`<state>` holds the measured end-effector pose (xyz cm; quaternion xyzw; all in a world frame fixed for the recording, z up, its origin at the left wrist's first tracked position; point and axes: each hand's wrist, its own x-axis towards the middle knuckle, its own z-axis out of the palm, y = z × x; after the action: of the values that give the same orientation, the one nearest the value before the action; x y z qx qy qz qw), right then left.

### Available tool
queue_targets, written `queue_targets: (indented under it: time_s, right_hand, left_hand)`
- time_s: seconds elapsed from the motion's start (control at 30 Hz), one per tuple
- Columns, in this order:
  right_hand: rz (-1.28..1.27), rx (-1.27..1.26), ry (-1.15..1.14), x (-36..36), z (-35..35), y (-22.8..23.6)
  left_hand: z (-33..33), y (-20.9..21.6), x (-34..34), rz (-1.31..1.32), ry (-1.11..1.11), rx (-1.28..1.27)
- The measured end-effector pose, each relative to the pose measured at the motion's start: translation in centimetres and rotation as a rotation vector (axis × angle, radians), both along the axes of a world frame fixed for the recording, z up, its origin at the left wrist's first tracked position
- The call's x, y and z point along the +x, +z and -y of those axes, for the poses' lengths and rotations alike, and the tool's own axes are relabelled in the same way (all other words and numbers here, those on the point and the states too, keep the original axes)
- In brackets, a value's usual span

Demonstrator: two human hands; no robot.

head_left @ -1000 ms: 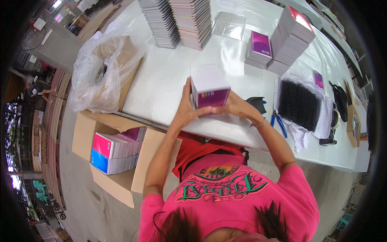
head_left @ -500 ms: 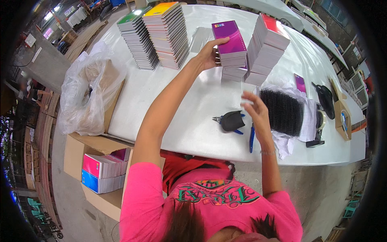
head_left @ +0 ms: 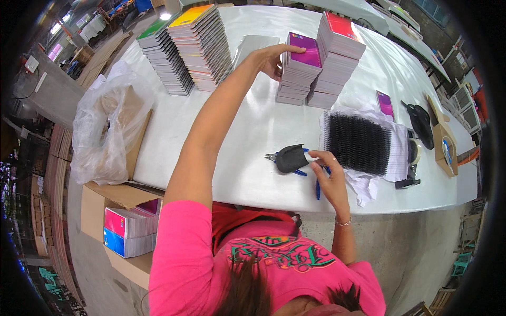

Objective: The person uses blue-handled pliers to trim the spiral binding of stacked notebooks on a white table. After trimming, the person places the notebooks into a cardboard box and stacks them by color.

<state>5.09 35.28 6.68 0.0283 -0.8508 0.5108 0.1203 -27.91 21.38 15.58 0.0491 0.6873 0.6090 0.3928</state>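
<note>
My left hand (head_left: 271,59) reaches to the far side of the table and grips a short stack of purple-covered notebooks (head_left: 304,59), thumb on the top cover and fingers at its left side. Beside that stack, to the right, rises a taller pile of unbound-looking notebooks with a red cover (head_left: 340,26). My right hand (head_left: 332,181) is low over the table, fingertips pinched around a small whitish thing too small to name. It is close to cutting pliers (head_left: 291,158) with a black cover and blue handles. Under its fingers lies another blue-handled tool (head_left: 318,189).
Black plastic coils (head_left: 361,143) lie on white paper at right, near a loose purple notebook (head_left: 385,103) and a tape dispenser (head_left: 410,168). Spiral-bound stacks, green (head_left: 163,58) and yellow (head_left: 200,47), stand far left. A plastic bag (head_left: 108,121) and a notebook-filled carton (head_left: 132,231) are left.
My right hand has come down and nearer, close to the pliers. My left hand still holds the purple stack, whose top now sits more squarely over the pile below. The whole view has shifted slightly.
</note>
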Motion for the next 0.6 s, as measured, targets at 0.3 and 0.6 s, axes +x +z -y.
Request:
queue_targets:
  time_s: [0.3,0.6]
  right_hand:
    - [-0.030,0.284,0.109,0.1,1.3,0.2]
    - [-0.098,0.115,0.242,-1.9,10.2,3.0]
  left_hand:
    - [1.5,-1.4,-1.6,-0.152,-0.020,-0.027]
    - [8.9,1.8,9.1,-0.366,0.067,0.370]
